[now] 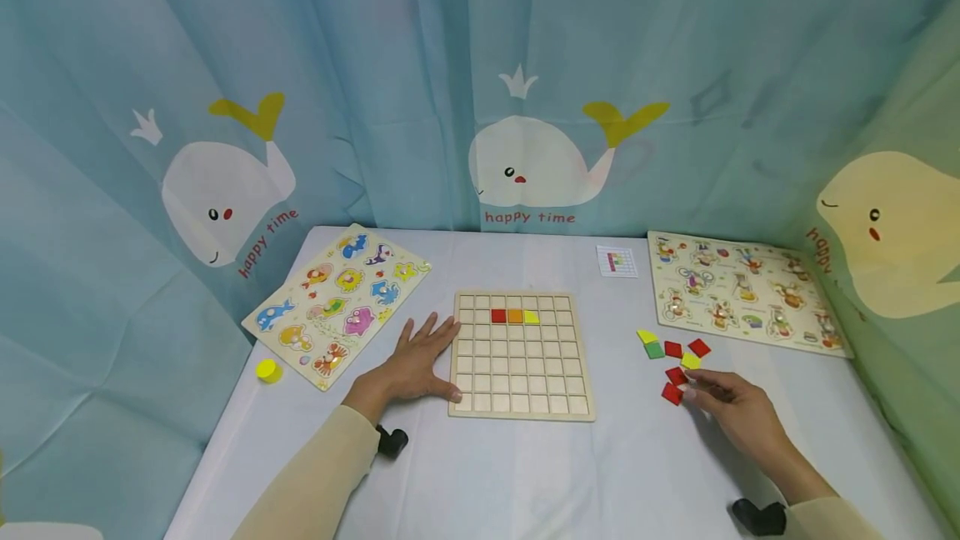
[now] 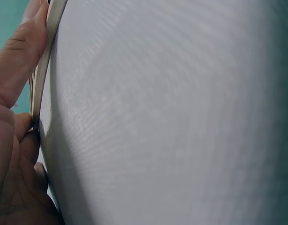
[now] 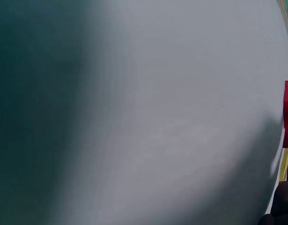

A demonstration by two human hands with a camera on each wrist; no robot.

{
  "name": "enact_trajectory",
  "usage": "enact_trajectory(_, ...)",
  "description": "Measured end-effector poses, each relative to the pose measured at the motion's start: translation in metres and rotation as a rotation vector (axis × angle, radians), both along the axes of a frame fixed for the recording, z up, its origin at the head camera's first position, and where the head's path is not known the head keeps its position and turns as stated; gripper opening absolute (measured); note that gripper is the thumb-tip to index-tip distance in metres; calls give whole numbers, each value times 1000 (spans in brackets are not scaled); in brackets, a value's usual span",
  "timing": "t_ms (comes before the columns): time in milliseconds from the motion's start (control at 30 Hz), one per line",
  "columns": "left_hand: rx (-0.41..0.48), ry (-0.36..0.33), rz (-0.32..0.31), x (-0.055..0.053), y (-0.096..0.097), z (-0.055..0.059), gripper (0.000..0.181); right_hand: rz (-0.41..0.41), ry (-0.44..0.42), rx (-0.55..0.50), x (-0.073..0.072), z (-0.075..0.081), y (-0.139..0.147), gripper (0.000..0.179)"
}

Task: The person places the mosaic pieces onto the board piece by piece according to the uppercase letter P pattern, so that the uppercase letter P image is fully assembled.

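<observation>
My left hand (image 1: 416,365) lies with spread fingers along the left edge of a wooden grid board (image 1: 589,390), the thumb near its lower corner. In the left wrist view, thumb and fingers touch the board's edge. Side by side in an upper row sit a red tile (image 1: 498,316), an orange tile (image 1: 515,316) and a yellow tile (image 1: 531,317). My right hand (image 1: 738,415) is over the loose tiles, thumb and index fingertips apart beside a red tile (image 1: 677,376) and a lower red tile (image 1: 672,393). A yellow tile (image 1: 691,361) lies just above the fingertips.
More loose tiles lie farther back, including a green tile (image 1: 654,350). A small pattern card (image 1: 617,262) is behind them. A sea-animal puzzle board (image 1: 341,294) and a yellow round piece (image 1: 268,371) are at left, another picture puzzle board (image 1: 738,286) at right. Curtains (image 1: 420,65) enclose the table.
</observation>
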State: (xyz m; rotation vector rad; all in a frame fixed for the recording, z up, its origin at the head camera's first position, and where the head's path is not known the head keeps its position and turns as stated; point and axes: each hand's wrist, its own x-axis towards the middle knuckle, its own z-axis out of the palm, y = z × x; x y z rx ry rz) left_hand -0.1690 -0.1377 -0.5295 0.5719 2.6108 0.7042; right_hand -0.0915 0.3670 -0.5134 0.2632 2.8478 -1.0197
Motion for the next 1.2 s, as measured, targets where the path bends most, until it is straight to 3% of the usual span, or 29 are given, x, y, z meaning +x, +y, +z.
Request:
enact_trajectory(167,-4,8,-6,-1,-1,-1,123,30,-55,30,6,-4,2,54)
enact_trajectory(433,2,12,-18,-1,-3,-1,123,66,-76,87,4,-4,-4,55)
enact_trajectory(833,-2,9,-14,0,-1,0,124,135,11,95,-6,-4,-27,41)
enact_trajectory(1200,-15,2,-6,0,0,-1,124,206,83,73,-29,-6,-69,32)
